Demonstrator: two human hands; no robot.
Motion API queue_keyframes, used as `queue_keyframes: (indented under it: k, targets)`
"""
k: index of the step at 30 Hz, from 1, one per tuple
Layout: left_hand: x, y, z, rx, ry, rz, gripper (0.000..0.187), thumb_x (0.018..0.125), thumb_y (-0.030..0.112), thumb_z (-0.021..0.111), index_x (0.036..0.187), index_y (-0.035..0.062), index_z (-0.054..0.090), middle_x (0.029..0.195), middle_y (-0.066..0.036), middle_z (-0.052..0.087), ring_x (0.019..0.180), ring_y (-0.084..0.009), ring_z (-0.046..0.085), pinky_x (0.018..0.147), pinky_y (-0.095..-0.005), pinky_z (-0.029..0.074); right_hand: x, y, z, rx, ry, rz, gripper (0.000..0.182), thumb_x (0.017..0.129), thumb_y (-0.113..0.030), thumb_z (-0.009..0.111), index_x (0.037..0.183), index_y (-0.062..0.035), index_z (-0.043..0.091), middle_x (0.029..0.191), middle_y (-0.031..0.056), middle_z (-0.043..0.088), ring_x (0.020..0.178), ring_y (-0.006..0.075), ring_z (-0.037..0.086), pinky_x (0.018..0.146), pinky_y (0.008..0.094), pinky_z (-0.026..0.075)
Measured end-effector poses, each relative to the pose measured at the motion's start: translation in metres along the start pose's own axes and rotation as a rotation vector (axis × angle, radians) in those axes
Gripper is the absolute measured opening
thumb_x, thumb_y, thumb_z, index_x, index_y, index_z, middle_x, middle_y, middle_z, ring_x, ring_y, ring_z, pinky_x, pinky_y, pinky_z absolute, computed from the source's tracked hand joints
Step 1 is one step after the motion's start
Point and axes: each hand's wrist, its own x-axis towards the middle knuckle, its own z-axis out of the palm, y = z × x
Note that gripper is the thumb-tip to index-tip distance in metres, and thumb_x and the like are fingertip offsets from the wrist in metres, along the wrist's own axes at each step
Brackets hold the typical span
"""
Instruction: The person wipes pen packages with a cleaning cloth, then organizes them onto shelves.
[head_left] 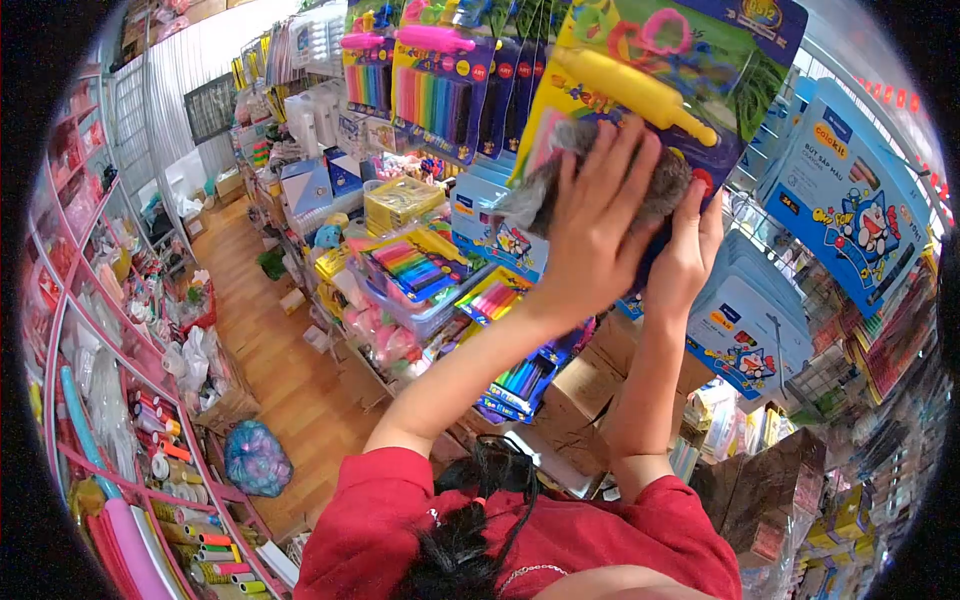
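Observation:
A large clay set package (pixel 740 75) with a yellow roller is held up at the upper centre-right. My left hand (pixel 600 215) presses a grey, fuzzy cloth (pixel 665 190) flat against its front, with the fingers spread over it. Some clear plastic (pixel 540 195) sticks out beside that cloth. On the package's lower right edge, my right hand (pixel 685 250) grips it, the thumb near the front and the other fingers partly hidden behind.
More clay packs (pixel 432 95) hang behind on the left. Blue crayon packs (pixel 845 190) hang on a wire rack at right. Below lie a plastic bin (pixel 400 295) and cardboard boxes (pixel 590 385). Pink shelves (pixel 100 345) line the left, beside a wooden floor (pixel 255 330).

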Motion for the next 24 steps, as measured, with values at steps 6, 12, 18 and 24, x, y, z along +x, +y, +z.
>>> queue_keyframes:
  k: [6, 12, 18, 24]
  targets:
    - [0.011, -0.078, 0.012, -0.752, 0.116, -0.612, 0.053, 0.085, 0.009, 0.045, 0.135, 0.0015, 0.029, 0.136, -0.019, 0.036, 0.126, -0.0288, 0.034, 0.102, -0.0365, 0.027, -0.004, 0.0, 0.007, -0.007, -0.003, -0.031, 0.032, 0.094, -0.024, 0.043, 0.11, 0.002, 0.052, 0.1, 0.0025, 0.055, 0.092, 0.0083, 0.045, 0.082, 0.0212, 0.035]
    - [-0.034, 0.005, 0.022, -0.479, 0.0, -0.291, 0.056, 0.083, 0.002, 0.043, 0.136, -0.0006, 0.025, 0.142, -0.019, 0.023, 0.133, -0.0305, 0.018, 0.107, -0.037, 0.016, 0.005, 0.017, 0.003, -0.085, -0.006, -0.021, 0.031, 0.095, -0.022, 0.04, 0.112, 0.0022, 0.05, 0.091, 0.0022, 0.058, 0.079, 0.0089, 0.048, 0.07, 0.0247, 0.041]
    - [0.001, -0.027, 0.031, -0.605, 0.096, -0.41, 0.047, 0.092, 0.017, 0.036, 0.133, -0.0036, 0.027, 0.137, -0.019, 0.031, 0.128, -0.0269, 0.023, 0.105, -0.0344, 0.017, -0.001, 0.015, 0.003, 0.044, -0.037, 0.015, 0.033, 0.096, -0.02, 0.037, 0.118, 0.0017, 0.047, 0.108, 0.0031, 0.053, 0.095, 0.0088, 0.044, 0.085, 0.0219, 0.035]
    - [-0.031, -0.014, 0.028, -0.696, -0.068, -0.817, 0.046, 0.094, 0.012, 0.033, 0.135, -0.0041, 0.023, 0.137, -0.022, 0.032, 0.129, -0.029, 0.03, 0.103, -0.0336, 0.025, -0.005, 0.016, 0.003, -0.034, -0.007, 0.04, 0.04, 0.094, -0.032, 0.044, 0.114, 0.0021, 0.05, 0.105, 0.0048, 0.054, 0.094, 0.0111, 0.046, 0.087, 0.024, 0.034]
